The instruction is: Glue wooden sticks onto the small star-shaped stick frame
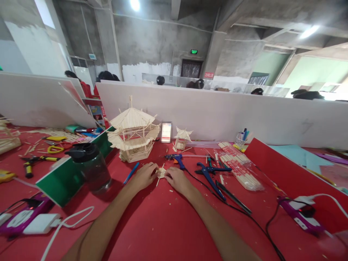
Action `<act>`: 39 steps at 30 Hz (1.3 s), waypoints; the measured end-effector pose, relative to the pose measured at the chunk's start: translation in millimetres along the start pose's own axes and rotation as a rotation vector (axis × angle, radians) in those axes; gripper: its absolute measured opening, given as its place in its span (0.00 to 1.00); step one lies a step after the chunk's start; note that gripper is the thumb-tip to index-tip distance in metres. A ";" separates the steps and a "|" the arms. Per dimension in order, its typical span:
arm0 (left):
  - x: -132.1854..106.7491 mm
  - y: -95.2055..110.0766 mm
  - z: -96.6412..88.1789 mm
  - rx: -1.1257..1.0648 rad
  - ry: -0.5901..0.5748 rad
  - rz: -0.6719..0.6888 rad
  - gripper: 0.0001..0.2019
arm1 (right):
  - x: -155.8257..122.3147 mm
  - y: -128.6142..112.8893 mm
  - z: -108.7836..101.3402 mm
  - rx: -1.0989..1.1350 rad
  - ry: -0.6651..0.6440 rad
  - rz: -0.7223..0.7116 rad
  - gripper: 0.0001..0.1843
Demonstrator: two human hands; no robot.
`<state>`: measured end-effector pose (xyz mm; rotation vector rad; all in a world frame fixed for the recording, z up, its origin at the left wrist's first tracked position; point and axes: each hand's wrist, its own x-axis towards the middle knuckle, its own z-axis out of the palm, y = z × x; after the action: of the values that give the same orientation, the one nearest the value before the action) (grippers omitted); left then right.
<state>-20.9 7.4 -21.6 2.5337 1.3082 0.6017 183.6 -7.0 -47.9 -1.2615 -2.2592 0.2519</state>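
Between my hands, low over the red table, is a small lattice piece of thin wooden sticks, with one stick pointing down toward me. My left hand grips its left edge, fingers curled in. On the right edge, the fingertips of my right hand are closed on the same piece. Just past my right hand lies a blue glue gun, and left of my left hand is a blue pen. Behind stand a large tiered stick pavilion and a smaller stick pavilion.
A dark water bottle stands left beside a green board. To the right are blue cutters, bagged sticks and a red board. Purple power strips and cables lie at both sides. A white partition runs behind.
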 end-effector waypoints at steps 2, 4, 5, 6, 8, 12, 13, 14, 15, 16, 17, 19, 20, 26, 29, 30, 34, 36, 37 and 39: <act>0.1 -0.3 0.3 0.001 -0.001 0.001 0.08 | 0.1 0.0 0.5 -0.001 0.002 0.006 0.05; 0.4 -0.8 0.6 -0.001 -0.001 0.004 0.09 | 0.1 -0.7 0.4 0.004 0.004 0.006 0.05; 0.5 -1.2 0.8 -0.004 0.000 0.006 0.09 | 0.0 -1.1 0.1 0.007 0.006 0.004 0.05; 0.6 -1.7 1.1 -0.008 0.003 0.008 0.10 | -0.1 -1.6 -0.1 0.011 0.010 0.002 0.05; 0.7 -2.7 1.8 -0.014 0.007 0.012 0.09 | -0.3 -2.6 -0.7 0.015 0.017 0.000 0.05; 0.6 -3.4 2.5 -0.006 0.006 0.012 0.09 | 0.0 -2.9 -0.7 0.015 0.016 -0.003 0.04; 0.5 -3.1 2.4 -0.003 0.004 0.010 0.09 | 0.1 -2.6 -0.5 0.015 0.015 -0.005 0.04; 0.5 -2.7 2.2 -0.001 0.003 0.007 0.09 | 0.2 -2.2 -0.2 0.014 0.016 -0.006 0.04; 0.5 -2.2 1.9 0.001 0.001 0.005 0.09 | 0.2 -1.8 0.1 0.013 0.016 -0.007 0.04; 0.6 -1.6 1.6 0.002 0.000 0.003 0.09 | 0.2 -1.4 0.4 0.011 0.015 -0.008 0.05; 0.7 -1.1 1.3 0.004 -0.003 0.002 0.08 | 0.3 -1.1 0.8 0.008 0.013 -0.009 0.05; 1.0 -0.5 0.9 0.008 -0.007 0.003 0.07 | 0.4 -1.0 1.6 0.002 0.009 -0.013 0.05; 1.2 -0.5 0.9 0.009 -0.008 0.004 0.07 | 0.5 -1.3 1.9 -0.001 0.011 -0.015 0.05; 1.7 -1.3 1.7 0.027 -0.023 -0.016 0.06 | 0.5 -4.6 -5.8 0.047 -0.009 0.016 0.05; 1.8 0.0 0.6 0.034 -0.028 -0.024 0.06 | -2.1 -3.0 -17.1 0.093 -0.018 0.067 0.05; 1.8 0.7 0.1 0.038 -0.030 -0.025 0.06 | -3.2 -1.9 -20.9 0.091 -0.013 0.079 0.05; 0.8 4.1 -1.1 0.054 -0.034 -0.029 0.06 | -6.5 1.5 -29.9 0.035 -0.029 0.105 0.05; -0.2 6.7 -0.4 0.068 -0.026 -0.043 0.07 | -7.1 1.0 -29.6 0.016 -0.052 0.092 0.05; -0.8 8.5 0.3 0.084 -0.022 -0.055 0.08 | -7.2 0.2 -28.7 0.013 -0.058 0.082 0.05; -1.8 13.3 2.4 0.137 -0.011 -0.081 0.09 | -7.1 -1.9 -26.4 0.014 -0.066 0.065 0.04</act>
<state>-11.1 -1.8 -19.2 2.5708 1.4879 0.4969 199.3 -16.4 -27.5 -1.3392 -2.2699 0.3364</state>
